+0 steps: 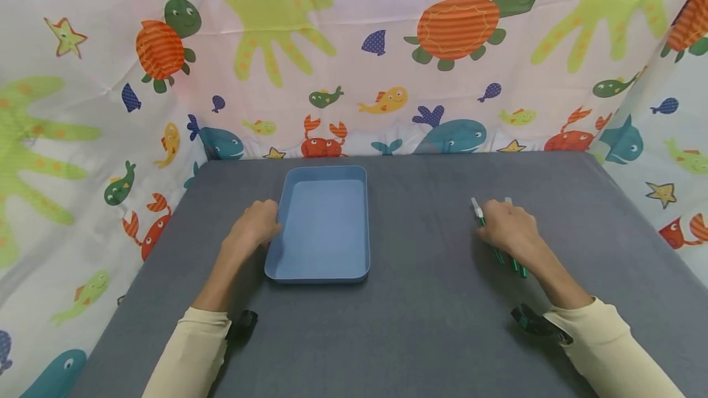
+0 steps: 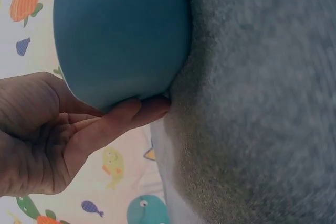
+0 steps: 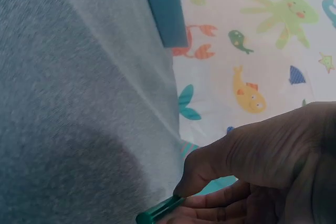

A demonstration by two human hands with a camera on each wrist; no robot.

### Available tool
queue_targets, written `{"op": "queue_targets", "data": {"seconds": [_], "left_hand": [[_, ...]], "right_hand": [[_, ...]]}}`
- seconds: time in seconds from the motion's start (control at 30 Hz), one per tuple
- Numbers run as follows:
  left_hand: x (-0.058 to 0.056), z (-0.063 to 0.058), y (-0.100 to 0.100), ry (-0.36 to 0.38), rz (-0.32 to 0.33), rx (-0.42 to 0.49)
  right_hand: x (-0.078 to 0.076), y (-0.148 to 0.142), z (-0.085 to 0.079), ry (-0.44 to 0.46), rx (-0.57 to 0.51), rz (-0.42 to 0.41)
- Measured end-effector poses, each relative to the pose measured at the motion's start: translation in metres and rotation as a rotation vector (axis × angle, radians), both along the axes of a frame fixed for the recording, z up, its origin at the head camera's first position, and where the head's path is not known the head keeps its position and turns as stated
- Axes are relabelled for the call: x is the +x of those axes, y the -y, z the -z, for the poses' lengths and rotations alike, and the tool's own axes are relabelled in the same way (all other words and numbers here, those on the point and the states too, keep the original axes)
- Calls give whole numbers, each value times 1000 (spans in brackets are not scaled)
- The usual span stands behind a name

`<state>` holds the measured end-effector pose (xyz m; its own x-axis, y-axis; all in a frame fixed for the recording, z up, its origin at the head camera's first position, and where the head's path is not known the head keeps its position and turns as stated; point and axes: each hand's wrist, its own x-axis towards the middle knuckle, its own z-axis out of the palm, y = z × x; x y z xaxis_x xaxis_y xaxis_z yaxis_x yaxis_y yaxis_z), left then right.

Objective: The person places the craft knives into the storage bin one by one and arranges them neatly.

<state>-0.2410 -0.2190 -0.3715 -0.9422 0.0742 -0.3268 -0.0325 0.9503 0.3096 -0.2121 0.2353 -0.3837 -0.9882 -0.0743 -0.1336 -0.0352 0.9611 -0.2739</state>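
A shallow blue rectangular tray (image 1: 326, 281) lies on the grey table, left of centre. At its left side my left hand (image 1: 252, 224) grips the rim; in the left wrist view the fingers (image 2: 118, 119) bend against the outer wall of the tray (image 2: 123, 35). Over to the right, my right hand (image 1: 507, 226) is above a few slim green pens (image 1: 499, 256) with whitish ends. The right wrist view has the thumb and fingers pinching a green pen (image 3: 157, 211), its end sticking out. The palm and fingers hide the middle of the pens in the head view.
Grey cloth covers the table (image 1: 420, 324). Behind it and along both sides hangs a white curtain (image 1: 354, 97) printed with sea animals. A black wrist camera (image 1: 243, 324) sits at the left sleeve, another black camera (image 1: 533, 321) at the right one.
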Motion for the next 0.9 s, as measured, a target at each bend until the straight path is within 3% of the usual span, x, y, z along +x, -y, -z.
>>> {"op": "queue_targets", "data": {"seconds": [0.3,0.5,0.77,0.9], "left_hand": [[0,0,7,18,3,52],[0,0,5,40,-3,33],[0,1,1,21,22,-23],[0,2,3,0,36,-35]], "right_hand": [[0,23,-21,-47,-102,-24],[-5,48,-27,-34,-200,-117],[-9,79,-31,81,-376,-249],[-10,99,-35,134,-461,-275]]}}
